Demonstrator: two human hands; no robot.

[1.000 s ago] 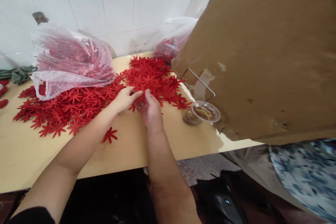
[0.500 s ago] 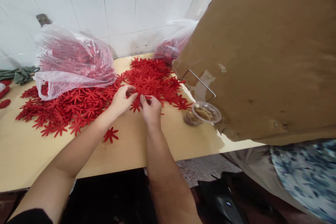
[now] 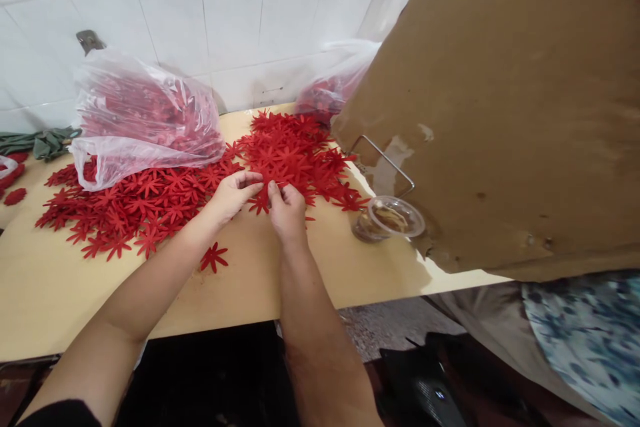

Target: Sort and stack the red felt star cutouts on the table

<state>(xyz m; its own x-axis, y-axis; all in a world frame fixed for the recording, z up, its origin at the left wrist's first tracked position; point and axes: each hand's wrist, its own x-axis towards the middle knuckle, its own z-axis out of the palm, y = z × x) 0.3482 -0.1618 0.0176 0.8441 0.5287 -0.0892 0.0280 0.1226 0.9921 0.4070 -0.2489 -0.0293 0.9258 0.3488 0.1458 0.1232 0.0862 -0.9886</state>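
My left hand point(image 3: 233, 195) and my right hand point(image 3: 289, 208) meet over the front of a loose heap of red flower-shaped cutouts point(image 3: 287, 153). A pinch of thumb and fingers in the right hand grips a red flower cutout, of which only bits show. Thumb and fingertips of the left hand are drawn together a short way to its left; what lies between them is too small to make out. Another heap of red cutouts point(image 3: 150, 203) spreads left of my hands. One single red flower point(image 3: 214, 257) lies apart, below the left wrist.
A clear plastic bag point(image 3: 150, 123) full of red pieces sits on the left heap; a second bag point(image 3: 335, 83) stands behind. At right, a clear plastic cup point(image 3: 387, 219) stands beside a large brown board point(image 3: 500, 113) with a wire handle. Green cloth pieces point(image 3: 50, 143) lie far left.
The view has shifted slightly, so everything sits a little further right. My hands stay close together at the same spot, with only small finger movement.
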